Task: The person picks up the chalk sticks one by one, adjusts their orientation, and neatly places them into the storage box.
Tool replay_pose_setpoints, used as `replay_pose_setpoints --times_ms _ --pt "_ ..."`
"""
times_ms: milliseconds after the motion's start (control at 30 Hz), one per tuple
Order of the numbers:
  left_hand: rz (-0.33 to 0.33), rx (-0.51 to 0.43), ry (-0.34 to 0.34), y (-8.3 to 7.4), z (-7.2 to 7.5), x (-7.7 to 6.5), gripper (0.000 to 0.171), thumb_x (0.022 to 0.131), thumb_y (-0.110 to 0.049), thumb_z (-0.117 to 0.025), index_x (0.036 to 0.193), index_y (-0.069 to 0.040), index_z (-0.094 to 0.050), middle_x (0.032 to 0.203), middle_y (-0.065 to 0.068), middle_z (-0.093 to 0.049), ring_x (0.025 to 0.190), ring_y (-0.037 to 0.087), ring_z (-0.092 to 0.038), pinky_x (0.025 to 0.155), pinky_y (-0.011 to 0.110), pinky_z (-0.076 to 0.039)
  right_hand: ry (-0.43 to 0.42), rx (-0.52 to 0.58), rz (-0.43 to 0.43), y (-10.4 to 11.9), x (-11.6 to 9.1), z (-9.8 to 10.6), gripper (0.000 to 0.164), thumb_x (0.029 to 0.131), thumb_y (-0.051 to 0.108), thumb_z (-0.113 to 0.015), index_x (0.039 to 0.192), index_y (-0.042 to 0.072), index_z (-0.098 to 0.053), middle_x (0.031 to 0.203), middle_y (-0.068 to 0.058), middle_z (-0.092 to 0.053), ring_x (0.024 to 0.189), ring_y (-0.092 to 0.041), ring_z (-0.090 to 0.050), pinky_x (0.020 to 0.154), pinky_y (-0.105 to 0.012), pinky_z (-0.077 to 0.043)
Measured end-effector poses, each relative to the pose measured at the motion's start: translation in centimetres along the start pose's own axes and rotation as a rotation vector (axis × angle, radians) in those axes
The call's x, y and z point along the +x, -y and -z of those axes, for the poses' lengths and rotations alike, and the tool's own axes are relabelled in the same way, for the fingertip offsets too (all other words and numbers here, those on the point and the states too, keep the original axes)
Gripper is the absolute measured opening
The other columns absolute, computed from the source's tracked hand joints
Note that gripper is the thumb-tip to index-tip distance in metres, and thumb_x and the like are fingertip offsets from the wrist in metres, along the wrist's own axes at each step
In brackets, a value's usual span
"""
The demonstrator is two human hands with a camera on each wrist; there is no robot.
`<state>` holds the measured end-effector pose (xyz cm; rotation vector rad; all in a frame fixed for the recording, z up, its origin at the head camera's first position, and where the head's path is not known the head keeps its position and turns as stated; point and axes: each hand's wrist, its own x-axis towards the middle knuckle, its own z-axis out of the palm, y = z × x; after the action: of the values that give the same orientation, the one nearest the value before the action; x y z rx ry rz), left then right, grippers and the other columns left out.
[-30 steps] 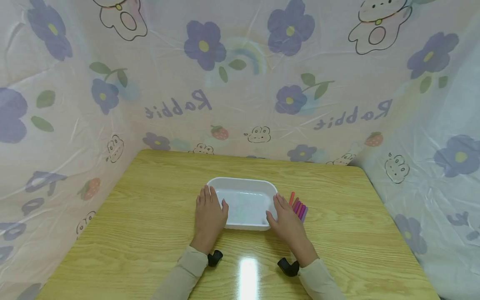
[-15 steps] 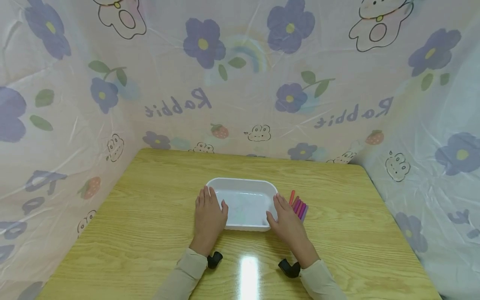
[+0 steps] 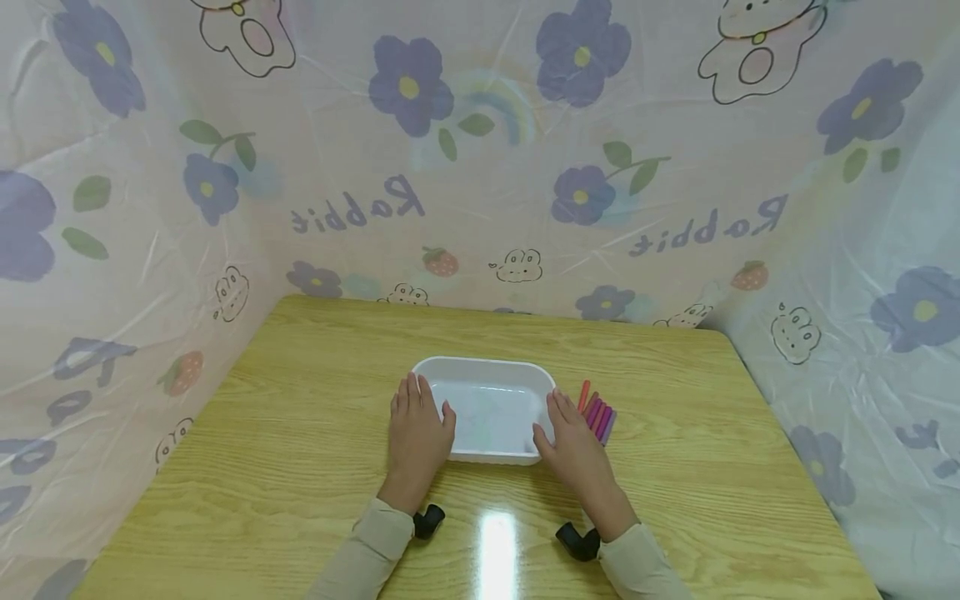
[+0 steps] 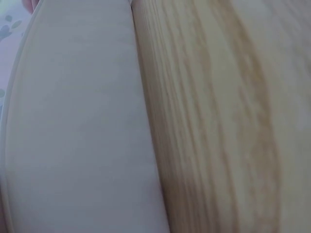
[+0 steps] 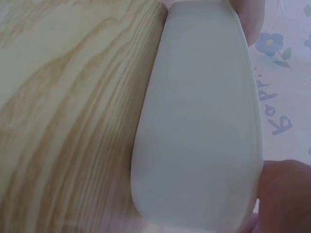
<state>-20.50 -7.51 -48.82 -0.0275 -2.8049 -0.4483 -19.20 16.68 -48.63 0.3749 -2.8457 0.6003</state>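
A white rectangular tray (image 3: 487, 412) with rounded corners sits on the wooden table, its inside bare. At its left end my left hand (image 3: 417, 446) rests on the rim, fingers straight and together, thumb held apart over the tray. My right hand (image 3: 581, 454) touches the opposite end in the same way, its fingers pointing forward and inward. The left wrist view is filled by the tray's outer wall (image 4: 82, 116). In the right wrist view that wall (image 5: 199, 116) shows too, with part of the right hand (image 5: 284, 194) at the rim. The fingers' undersides are hidden.
Several red, brown and purple sticks (image 3: 600, 419) lie just right of the tray, partly behind the right hand. Black curved pieces (image 3: 429, 522) sit by both wrists. The wooden table (image 3: 300, 417) meets a patterned cloth (image 3: 480, 167) at the back and sides.
Both hands keep the same place at the tray's ends. The tray shifts at most very slightly toward the person; the sticks stay put.
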Motion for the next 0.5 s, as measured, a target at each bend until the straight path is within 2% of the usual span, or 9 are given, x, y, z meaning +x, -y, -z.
replay_pose_setpoints --times_ms 500 --pt "0.000 -0.020 -0.014 0.21 0.16 -0.32 0.062 0.095 -0.032 -0.041 0.137 0.013 -0.034 0.142 0.028 -0.031 0.134 0.037 -0.026 0.108 0.046 -0.022 -0.016 0.000 -0.016 0.41 -0.57 -0.14 0.059 0.093 0.032 -0.054 0.137 -0.006 -0.041 0.144 -0.020 -0.035 0.131 -0.035 -0.033 0.101 -0.047 -0.033"
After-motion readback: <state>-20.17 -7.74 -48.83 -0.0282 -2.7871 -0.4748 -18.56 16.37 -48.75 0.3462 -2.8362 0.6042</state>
